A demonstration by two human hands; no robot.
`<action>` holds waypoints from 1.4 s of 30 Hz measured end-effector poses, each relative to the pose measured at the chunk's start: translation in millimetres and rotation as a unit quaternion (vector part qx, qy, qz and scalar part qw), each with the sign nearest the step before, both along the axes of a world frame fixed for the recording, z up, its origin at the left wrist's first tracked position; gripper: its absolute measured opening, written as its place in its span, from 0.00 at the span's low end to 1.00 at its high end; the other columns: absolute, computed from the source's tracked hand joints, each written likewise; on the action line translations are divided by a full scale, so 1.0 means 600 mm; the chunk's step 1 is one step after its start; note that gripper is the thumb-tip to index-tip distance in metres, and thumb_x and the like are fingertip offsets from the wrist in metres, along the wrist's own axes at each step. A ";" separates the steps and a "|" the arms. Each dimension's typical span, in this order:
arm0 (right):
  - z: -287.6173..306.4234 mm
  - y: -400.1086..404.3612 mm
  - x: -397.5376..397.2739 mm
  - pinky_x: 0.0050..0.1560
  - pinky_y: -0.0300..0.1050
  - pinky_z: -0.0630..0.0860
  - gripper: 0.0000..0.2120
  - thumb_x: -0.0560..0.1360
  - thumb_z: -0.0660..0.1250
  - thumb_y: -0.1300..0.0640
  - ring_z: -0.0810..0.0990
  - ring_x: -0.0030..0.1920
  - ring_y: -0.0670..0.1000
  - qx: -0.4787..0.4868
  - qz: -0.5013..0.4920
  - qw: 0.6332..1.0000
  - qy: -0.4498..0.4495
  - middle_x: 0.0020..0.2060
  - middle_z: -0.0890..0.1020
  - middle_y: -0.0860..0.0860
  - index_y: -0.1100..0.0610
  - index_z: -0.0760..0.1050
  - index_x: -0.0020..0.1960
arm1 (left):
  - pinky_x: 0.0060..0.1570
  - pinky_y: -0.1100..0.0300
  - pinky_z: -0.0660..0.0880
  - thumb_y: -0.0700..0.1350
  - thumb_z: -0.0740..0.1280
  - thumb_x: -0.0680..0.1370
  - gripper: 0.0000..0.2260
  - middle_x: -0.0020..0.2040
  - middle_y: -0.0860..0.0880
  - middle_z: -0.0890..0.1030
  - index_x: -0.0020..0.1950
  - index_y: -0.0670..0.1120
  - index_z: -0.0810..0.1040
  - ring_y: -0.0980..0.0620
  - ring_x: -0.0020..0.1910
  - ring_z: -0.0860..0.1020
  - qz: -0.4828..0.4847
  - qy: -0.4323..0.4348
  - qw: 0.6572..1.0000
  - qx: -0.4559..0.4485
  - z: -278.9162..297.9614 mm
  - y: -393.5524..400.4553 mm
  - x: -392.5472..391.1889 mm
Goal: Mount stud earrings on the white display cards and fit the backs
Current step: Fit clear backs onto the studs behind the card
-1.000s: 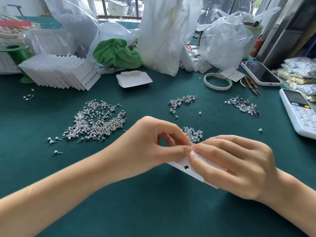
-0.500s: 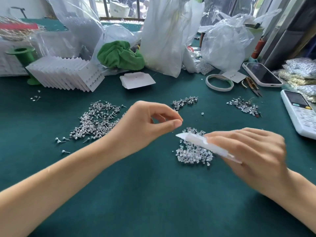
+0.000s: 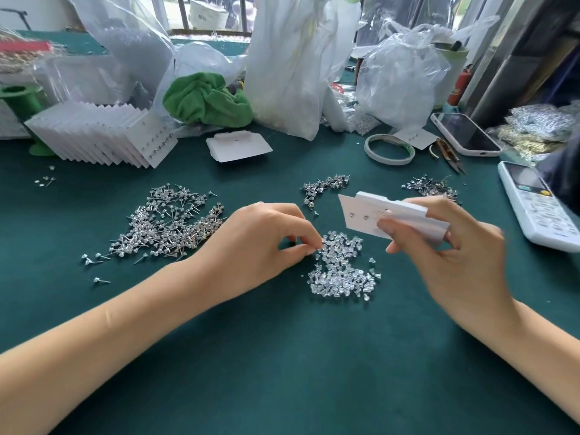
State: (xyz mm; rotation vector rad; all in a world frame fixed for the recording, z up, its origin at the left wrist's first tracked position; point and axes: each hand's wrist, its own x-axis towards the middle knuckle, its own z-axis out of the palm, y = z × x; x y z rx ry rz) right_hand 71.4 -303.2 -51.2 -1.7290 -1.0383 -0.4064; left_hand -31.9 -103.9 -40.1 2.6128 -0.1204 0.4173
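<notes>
Reaching into the pile of clear backs (image 3: pixel 342 268) at the centre of the frame, the left hand (image 3: pixel 260 246) has thumb and forefinger pinched together at the pile's upper-left edge — whether a back is already between them is too small to tell. The right hand (image 3: pixel 452 243), right of centre, grips a small stack of white display cards (image 3: pixel 392 218), thumb pressed on the face; two studs show on the front card, and further holes look unfilled. So this card seems to be mid-way — studs partly in, backs being fetched. At upper left a fanned row of finished cards (image 3: pixel 103 136) stands done, while a large heap of loose stud earrings (image 3: pixel 169 224) at left of centre suggests plenty of work remains
</notes>
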 end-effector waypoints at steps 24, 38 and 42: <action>0.001 0.004 -0.010 0.21 0.44 0.69 0.12 0.68 0.71 0.67 0.69 0.23 0.53 -0.154 0.137 0.866 -0.456 0.33 0.82 0.54 0.58 0.75 0.49 | 0.35 0.59 0.68 0.48 0.72 0.70 0.02 0.36 0.55 0.81 0.39 0.51 0.82 0.53 0.32 0.73 -0.033 0.046 0.950 -0.306 0.040 -0.017 -0.023; -0.003 0.007 -0.013 0.20 0.44 0.68 0.11 0.71 0.69 0.67 0.66 0.23 0.53 -0.142 0.120 0.878 -0.441 0.31 0.81 0.53 0.56 0.72 0.49 | 0.43 0.65 0.73 0.42 0.72 0.73 0.02 0.37 0.51 0.83 0.42 0.44 0.82 0.57 0.38 0.79 -0.088 0.059 0.949 -0.296 0.025 -0.042 -0.027; -0.003 0.005 -0.012 0.21 0.44 0.68 0.13 0.69 0.71 0.68 0.66 0.24 0.54 -0.150 0.123 0.876 -0.442 0.31 0.80 0.53 0.56 0.72 0.49 | 0.42 0.65 0.74 0.40 0.71 0.73 0.01 0.36 0.52 0.82 0.42 0.43 0.81 0.58 0.36 0.78 -0.087 0.057 0.948 -0.301 0.023 -0.046 -0.029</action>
